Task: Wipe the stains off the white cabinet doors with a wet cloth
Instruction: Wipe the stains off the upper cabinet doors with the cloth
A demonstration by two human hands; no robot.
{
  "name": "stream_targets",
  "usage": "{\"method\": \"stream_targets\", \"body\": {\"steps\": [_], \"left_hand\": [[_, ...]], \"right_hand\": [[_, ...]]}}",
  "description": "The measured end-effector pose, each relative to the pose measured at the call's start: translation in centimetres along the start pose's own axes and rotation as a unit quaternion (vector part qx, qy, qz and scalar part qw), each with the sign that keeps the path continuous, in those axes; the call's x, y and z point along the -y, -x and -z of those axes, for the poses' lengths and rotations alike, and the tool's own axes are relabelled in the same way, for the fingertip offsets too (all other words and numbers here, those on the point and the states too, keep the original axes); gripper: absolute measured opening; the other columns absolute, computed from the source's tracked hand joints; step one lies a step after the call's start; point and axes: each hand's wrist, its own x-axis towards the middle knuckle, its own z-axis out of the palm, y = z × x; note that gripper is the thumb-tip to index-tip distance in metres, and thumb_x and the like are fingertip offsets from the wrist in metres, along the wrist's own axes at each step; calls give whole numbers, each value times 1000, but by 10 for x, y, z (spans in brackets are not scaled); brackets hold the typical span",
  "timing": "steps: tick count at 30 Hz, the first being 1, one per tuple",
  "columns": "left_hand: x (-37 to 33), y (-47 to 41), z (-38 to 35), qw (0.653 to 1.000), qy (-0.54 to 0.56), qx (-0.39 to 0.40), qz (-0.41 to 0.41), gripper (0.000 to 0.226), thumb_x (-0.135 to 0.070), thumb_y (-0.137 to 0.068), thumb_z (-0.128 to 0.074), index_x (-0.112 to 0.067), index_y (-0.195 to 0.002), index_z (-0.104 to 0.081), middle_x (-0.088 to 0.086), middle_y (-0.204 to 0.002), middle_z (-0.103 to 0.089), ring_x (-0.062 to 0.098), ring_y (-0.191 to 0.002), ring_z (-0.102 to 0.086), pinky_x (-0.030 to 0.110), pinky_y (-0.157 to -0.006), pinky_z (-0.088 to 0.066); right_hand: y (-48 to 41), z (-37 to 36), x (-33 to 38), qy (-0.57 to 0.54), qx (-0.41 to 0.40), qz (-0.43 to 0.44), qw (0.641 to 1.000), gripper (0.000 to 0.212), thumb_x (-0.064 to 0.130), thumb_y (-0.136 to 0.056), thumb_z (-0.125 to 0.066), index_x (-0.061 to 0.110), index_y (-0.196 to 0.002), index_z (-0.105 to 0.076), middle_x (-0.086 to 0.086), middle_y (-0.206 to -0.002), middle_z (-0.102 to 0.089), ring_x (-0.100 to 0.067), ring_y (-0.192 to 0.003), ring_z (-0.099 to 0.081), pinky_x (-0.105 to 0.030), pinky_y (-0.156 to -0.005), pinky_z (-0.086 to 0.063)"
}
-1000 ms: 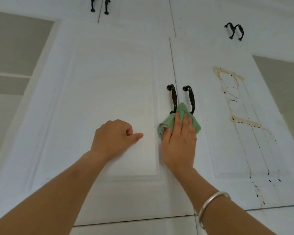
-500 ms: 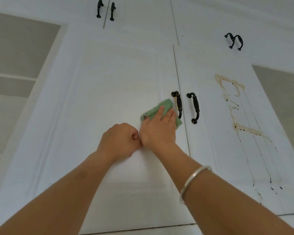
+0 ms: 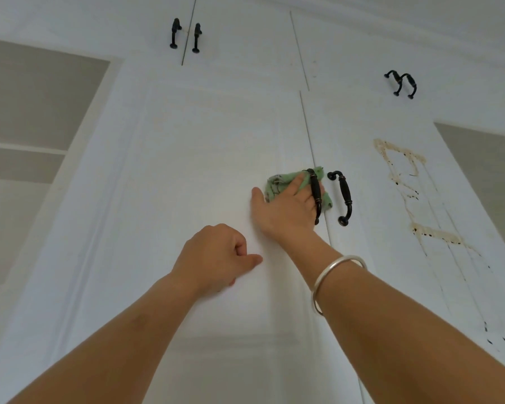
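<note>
1. The green cloth [image 3: 275,185] is pressed under the black handle [image 3: 315,191] by the flat right hand [image 3: 286,209], probably to clean there.
2. The left hand [image 3: 216,255], clenched and empty, is rested below the handle, seemingly for support.
3. Stains [image 3: 432,234] right of the handle are not wiped yet.

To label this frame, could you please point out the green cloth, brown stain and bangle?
green cloth [image 3: 276,186]: head view, left corner.
brown stain [image 3: 435,234]: head view, lower streak.
bangle [image 3: 346,258]: head view, top rim.
</note>
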Motion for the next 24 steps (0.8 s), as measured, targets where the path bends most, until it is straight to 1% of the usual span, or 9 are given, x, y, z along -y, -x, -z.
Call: {"method": "stream_targets", "body": {"steps": [3, 6, 8, 11, 14, 17, 21, 24], "left_hand": [[0, 0, -1, 1000, 3, -4, -4, 42, -45, -81, -66, -14, -55, -57, -4, -45, -62, 3, -35, -49, 29, -59, -51], [0, 1, -1, 1000, 6, -9, -3, 42, -45, -81, -66, -14, -55, -56, -4, -44, -62, 3, -35, -49, 29, -59, -51], [0, 1, 0, 1000, 4, -9, 0, 41, -44, -80, -67, -14, -54, -56, -4, -44, -61, 3, -34, -49, 28, -58, -51], [-2, 1, -1, 1000, 1, -6, 6, 41, -44, -80, -67, -14, -53, -55, -5, -43, -61, 3, -34, -49, 27, -59, -50], [-4, 2, -2, 999, -31, -24, 10, 42, -47, -80, -65, -15, -56, -56, -6, -44, -60, 1, -40, -50, 24, -58, -46], [-6, 4, -4, 998, -56, -40, 13, 42, -51, -81, -62, -16, -58, -57, -6, -46, -61, 2, -50, -54, 23, -56, -43], [-8, 9, -6, 996, -79, -43, 22, 42, -52, -83, -59, -16, -62, -58, -5, -53, -62, 9, -62, -58, 23, -53, -36], [-9, 12, -7, 994, -97, -43, 22, 40, -51, -84, -58, -17, -64, -58, -5, -61, -60, 11, -65, -56, 23, -51, -32]], "right_hand": [[5, -4, -6, 53, -24, 37, 998, 89, 60, -94, -28, 2, -151, 9, -23, -158, 7, -36, -147, 4, -44, -120, 1], [15, -9, -16, 102, -40, 100, 989, 81, 57, -97, -21, 5, -152, 5, -21, -159, 8, -31, -148, 8, -41, -120, 6], [18, -6, -25, 93, -27, 136, 986, 75, 54, -98, -20, 8, -153, 3, -18, -160, 8, -26, -148, 11, -37, -120, 7], [25, -3, -46, 74, -3, 213, 974, 66, 49, -99, -14, 15, -154, 0, -12, -161, 1, -20, -149, 6, -31, -120, 7], [37, -6, -65, 63, -9, 279, 958, 70, 52, -90, -1, 24, -154, -4, -6, -162, -6, -15, -148, 1, -23, -116, 12], [50, -7, -77, 67, -2, 294, 954, 69, 51, -89, -1, 29, -153, -4, -3, -162, -5, -13, -148, 2, -20, -115, 13], [74, -8, -93, 78, -9, 281, 956, 63, 52, -92, -2, 33, -152, -3, 0, -162, -7, -12, -148, 2, -25, -118, 10], [91, -10, -107, 70, -5, 267, 961, 59, 51, -94, -4, 36, -151, -1, 3, -162, -6, -11, -148, 4, -26, -118, 10]]}}
